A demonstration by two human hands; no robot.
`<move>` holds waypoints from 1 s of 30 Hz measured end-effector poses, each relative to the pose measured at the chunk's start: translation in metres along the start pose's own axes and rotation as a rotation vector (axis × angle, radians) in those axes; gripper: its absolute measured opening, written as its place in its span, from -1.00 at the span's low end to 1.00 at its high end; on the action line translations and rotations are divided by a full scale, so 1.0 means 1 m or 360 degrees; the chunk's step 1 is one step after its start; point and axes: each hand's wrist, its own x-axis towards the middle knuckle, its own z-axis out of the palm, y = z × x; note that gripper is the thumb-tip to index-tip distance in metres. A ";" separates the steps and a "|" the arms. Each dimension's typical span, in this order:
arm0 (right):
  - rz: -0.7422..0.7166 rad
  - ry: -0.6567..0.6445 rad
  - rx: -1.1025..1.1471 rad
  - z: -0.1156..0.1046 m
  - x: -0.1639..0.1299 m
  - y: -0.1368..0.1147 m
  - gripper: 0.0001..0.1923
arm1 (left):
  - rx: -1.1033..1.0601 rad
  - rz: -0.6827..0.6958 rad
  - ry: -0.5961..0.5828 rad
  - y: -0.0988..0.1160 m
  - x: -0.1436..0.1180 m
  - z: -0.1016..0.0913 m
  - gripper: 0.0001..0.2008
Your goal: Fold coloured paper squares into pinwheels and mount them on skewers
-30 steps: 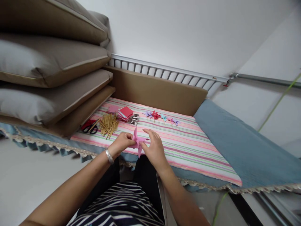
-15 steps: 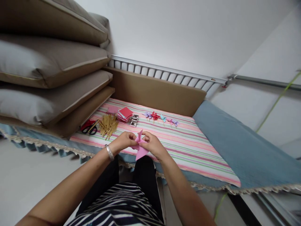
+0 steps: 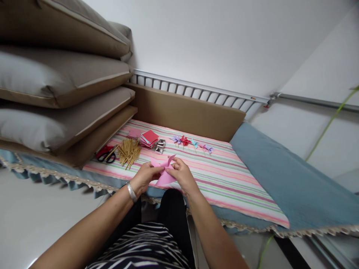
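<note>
Both hands, left hand [image 3: 145,175] and right hand [image 3: 179,173], pinch the folded pink paper pinwheel [image 3: 164,171] between them above the bed's near edge, left grip slightly nearer.

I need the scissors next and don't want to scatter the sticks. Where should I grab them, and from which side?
Take the scissors by the black finger loops nearest you, coming in from the left. The loops face the bed's near edge, and the pile of sticks lies close on their right.
</note>
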 end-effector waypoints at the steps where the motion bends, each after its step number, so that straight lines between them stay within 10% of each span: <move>1: 0.0015 -0.0012 0.0010 0.000 -0.001 -0.001 -0.48 | -0.0003 0.0005 0.0010 0.000 0.000 0.000 -0.72; 18: 0.0184 -0.0052 0.0151 -0.008 0.000 -0.004 -0.24 | 0.0099 0.0025 -0.0010 0.002 -0.002 -0.003 -0.72; 25: 0.0258 -0.0041 0.0242 -0.009 0.005 -0.002 -0.32 | 0.0287 0.0424 0.0012 0.009 -0.009 -0.005 -0.26; 30: 0.0276 -0.0049 0.0245 -0.011 0.007 -0.005 -0.41 | 0.0424 0.0646 -0.0119 0.013 -0.011 -0.009 -0.78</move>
